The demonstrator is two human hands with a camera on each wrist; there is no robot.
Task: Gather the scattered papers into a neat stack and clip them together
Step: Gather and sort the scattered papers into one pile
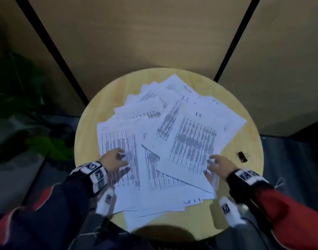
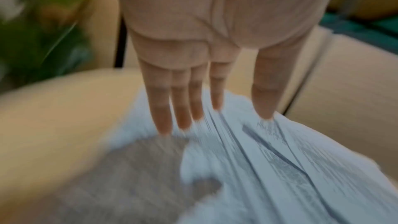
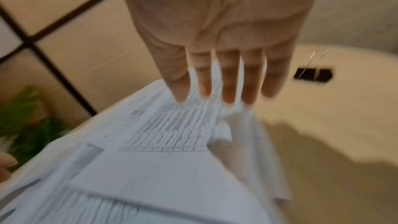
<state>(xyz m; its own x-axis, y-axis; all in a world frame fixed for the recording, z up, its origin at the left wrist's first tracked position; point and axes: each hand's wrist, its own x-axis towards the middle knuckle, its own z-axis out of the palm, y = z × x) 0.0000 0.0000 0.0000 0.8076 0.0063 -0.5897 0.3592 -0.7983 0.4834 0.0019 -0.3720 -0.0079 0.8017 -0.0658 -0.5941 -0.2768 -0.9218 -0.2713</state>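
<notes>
Printed papers point(image 1: 165, 141) lie fanned across a round table point(image 1: 86, 141), between both hands. The left hand point(image 1: 114, 159) and right hand point(image 1: 219, 163) flank the pile, fingers straight, fingertips touching sheets, gripping nothing. A black clip point(image 1: 242, 156) lies right of the right hand.

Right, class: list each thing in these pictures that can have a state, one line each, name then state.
White printed papers: fanned out, overlapping, not yet stacked or clipped.
Small black binder clip: lying loose on the table, apart from the papers, untouched.
Round light wooden table: carrying the papers and clip.
Left hand: fingers straight, fingertips on the papers.
Right hand: fingers extended over the papers' right edge.
</notes>
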